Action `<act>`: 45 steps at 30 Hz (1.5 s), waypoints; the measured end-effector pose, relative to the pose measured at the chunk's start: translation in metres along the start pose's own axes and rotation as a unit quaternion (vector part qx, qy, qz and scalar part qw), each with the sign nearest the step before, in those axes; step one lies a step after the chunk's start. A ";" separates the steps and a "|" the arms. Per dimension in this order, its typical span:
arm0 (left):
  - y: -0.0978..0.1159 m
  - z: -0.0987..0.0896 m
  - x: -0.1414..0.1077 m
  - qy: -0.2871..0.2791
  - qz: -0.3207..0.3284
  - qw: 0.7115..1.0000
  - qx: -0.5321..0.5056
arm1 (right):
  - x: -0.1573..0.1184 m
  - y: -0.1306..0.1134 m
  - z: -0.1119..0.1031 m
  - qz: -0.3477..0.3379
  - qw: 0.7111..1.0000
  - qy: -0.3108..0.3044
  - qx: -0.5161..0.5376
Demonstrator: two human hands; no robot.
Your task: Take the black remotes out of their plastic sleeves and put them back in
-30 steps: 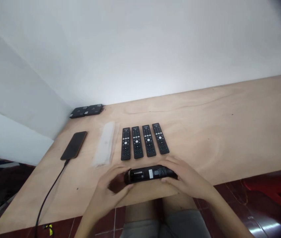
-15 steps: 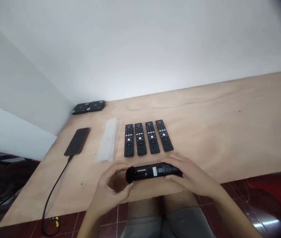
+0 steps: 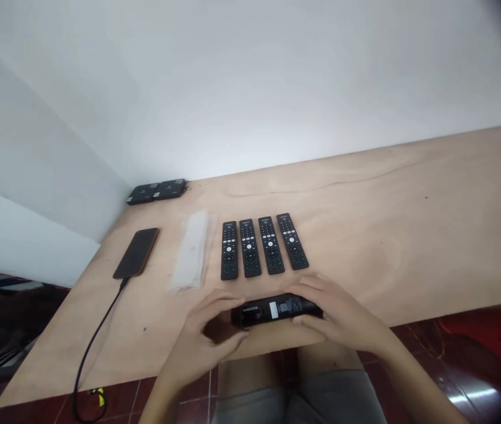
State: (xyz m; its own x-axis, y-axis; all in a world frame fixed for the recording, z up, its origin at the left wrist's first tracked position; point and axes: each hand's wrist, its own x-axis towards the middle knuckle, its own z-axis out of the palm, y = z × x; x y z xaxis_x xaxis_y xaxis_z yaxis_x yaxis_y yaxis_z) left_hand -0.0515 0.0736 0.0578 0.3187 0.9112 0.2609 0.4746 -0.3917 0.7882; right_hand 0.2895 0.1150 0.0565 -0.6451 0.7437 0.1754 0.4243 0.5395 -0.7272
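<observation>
Two hands, left [image 3: 215, 330] and right [image 3: 325, 309], clasp one slim, glossy black remote [image 3: 272, 309].

The right fingers [image 3: 306, 291] cover one end of the held remote [image 3: 272, 310]; beyond them, its label print is too small to read. Below both hands' fingers, the frame cuts off the forearms [image 3: 414, 383].

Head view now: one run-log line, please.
right hand: grips upturned remote control | left hand: at its other end | beyond: four remote controls, buttons up
</observation>
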 end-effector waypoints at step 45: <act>0.018 0.025 0.014 -0.066 0.025 0.996 0.060 | -0.077 0.049 -0.063 0.129 0.990 0.048 0.000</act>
State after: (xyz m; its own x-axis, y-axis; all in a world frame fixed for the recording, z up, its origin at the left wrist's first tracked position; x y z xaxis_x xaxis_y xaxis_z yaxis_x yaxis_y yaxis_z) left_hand -0.0180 0.0761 0.0614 0.4454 0.8690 0.2155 0.5483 -0.4550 0.7016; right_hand 0.4001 0.1093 0.0495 -0.4508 0.8914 0.0462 0.5673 0.3261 -0.7562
